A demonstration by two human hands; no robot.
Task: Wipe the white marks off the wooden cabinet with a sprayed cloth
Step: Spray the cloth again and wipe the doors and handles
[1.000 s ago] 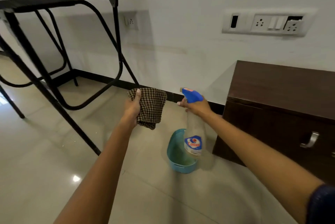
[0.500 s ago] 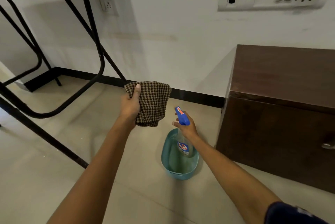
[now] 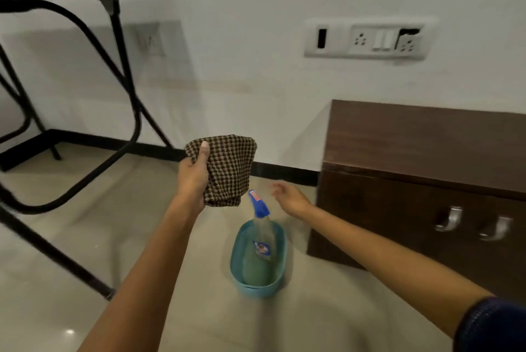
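My left hand [image 3: 193, 178] holds a brown checked cloth [image 3: 230, 169] up in front of me, thumb on its top edge. A clear spray bottle [image 3: 260, 240] with a blue trigger head stands in a teal plastic tub [image 3: 280, 280] on the floor. Just right of the bottle's head hovers my right hand [image 3: 290, 198], blurred, fingers apart and holding nothing. The dark wooden cabinet [image 3: 421, 146] with two metal handles stands against the wall at the right. I cannot make out white marks on it from here.
A black metal-framed folding table [image 3: 122, 66] stands at the left, its legs reaching across the tiled floor [image 3: 71, 252]. A white switch-and-socket panel [image 3: 370, 38] is on the wall above the cabinet. A black skirting strip runs along the wall base.
My right hand lowered the spray bottle into the teal tub and let go of it; the hand now floats free beside the nozzle. My left hand kept the cloth raised.
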